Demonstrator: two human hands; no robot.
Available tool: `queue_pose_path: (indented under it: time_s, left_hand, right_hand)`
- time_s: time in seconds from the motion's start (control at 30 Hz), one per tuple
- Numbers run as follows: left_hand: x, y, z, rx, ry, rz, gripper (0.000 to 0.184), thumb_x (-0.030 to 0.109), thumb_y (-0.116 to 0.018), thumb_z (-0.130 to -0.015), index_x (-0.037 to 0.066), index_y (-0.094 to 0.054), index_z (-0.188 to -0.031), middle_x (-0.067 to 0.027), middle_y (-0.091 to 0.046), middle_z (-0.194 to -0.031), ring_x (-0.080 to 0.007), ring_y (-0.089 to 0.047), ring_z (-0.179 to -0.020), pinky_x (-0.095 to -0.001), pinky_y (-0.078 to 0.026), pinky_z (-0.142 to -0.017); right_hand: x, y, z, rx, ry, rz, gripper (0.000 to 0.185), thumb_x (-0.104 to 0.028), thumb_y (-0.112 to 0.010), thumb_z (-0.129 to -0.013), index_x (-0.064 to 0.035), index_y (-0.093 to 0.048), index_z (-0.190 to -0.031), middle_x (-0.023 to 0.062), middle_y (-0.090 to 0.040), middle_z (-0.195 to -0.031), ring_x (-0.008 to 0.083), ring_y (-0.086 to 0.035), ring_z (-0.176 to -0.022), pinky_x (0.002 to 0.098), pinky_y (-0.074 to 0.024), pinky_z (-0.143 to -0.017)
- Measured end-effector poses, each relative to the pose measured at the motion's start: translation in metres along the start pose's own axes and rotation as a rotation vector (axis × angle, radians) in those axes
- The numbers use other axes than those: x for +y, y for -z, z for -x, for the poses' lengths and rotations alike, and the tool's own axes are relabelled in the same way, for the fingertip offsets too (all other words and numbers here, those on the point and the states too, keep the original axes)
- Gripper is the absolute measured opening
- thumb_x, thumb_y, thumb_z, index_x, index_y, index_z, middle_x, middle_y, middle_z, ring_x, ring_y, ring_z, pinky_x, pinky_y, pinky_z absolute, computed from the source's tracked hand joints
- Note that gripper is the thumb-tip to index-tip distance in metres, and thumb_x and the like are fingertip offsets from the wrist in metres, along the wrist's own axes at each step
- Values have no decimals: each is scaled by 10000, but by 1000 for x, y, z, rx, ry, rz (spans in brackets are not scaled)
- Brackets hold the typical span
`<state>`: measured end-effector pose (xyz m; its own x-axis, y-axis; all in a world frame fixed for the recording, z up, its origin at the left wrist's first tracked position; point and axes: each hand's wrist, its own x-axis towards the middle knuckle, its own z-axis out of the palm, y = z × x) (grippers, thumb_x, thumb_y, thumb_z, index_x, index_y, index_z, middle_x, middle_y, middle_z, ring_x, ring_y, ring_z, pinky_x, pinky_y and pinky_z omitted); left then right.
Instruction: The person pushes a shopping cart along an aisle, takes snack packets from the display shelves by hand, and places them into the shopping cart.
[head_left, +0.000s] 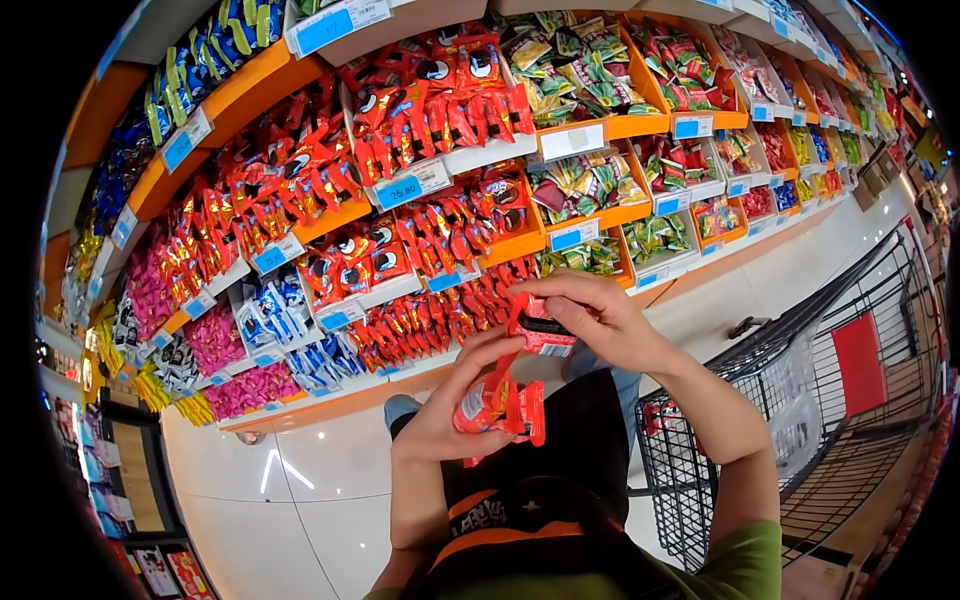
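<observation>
Several small red candy packets (pixel 483 402) are held in my left hand (pixel 445 415), its fingers curled round them low in front of my body. My right hand (pixel 583 315), just above and to the right, pinches another red packet (pixel 543 328) with a dark stripe and white print. The two hands are close together, and the packets between them nearly touch. Behind them, shelf bins hold similar red wrapped packets (pixel 425 320).
Tiered shelves with orange bins (pixel 640 80) of wrapped sweets and price labels (pixel 400 190) curve across the view. A wire shopping cart (pixel 810 450) with a red panel stands at the right. Pale tiled floor (pixel 330 460) lies below.
</observation>
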<state>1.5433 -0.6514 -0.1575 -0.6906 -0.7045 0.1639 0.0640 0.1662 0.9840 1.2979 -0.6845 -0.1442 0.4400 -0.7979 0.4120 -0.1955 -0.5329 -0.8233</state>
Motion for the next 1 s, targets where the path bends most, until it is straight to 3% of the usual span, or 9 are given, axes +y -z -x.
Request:
queue_pose_path:
  time_s: [0.03,0.13,0.23,0.53,1.0]
  left_hand:
    - [1,-2,1,5,23,13,817,97,-745,-655,72,-417,-1402,-163,-280,-1460,-292,-269,-1397,-389,-257,-1104]
    - [4,-7,2,20,54,23,829,114,-759,-658,81,-414,-1411,-167,-267,-1474,-302,-269,-1399,-396,-256,-1108]
    - [3,-10,3,31,26,-46,835,122,-770,-660,85,-414,-1414,-171,-264,-1483,-314,-273,-1400,-403,-258,-1112]
    - [5,-11,4,7,-13,-116,842,108,-774,-651,75,-414,-1412,-165,-301,-1466,-309,-295,-1393,-396,-287,-1101]
    - [5,-9,2,-15,-50,-155,831,91,-759,-659,69,-411,-1414,-160,-301,-1472,-298,-313,-1386,-389,-301,-1098]
  right_hand:
    - [-2,1,0,-7,15,12,258,-56,-497,-972,-10,-585,-1210,34,-619,-922,95,-586,-895,257,-464,-813]
    - [-12,-8,2,146,-126,-380,204,-67,-529,-959,0,-600,-1138,40,-626,-909,94,-585,-870,255,-462,-804]
    - [-13,1,4,69,-129,-370,177,-112,-538,-973,0,-582,-1102,65,-586,-1043,97,-565,-953,256,-458,-849]
    - [-12,5,6,52,-102,-207,137,-107,-570,-947,6,-616,-1009,66,-627,-962,100,-593,-845,243,-481,-739]
    - [-13,7,5,41,-69,-161,147,-123,-583,-942,7,-629,-993,78,-644,-940,116,-613,-822,252,-487,-708]
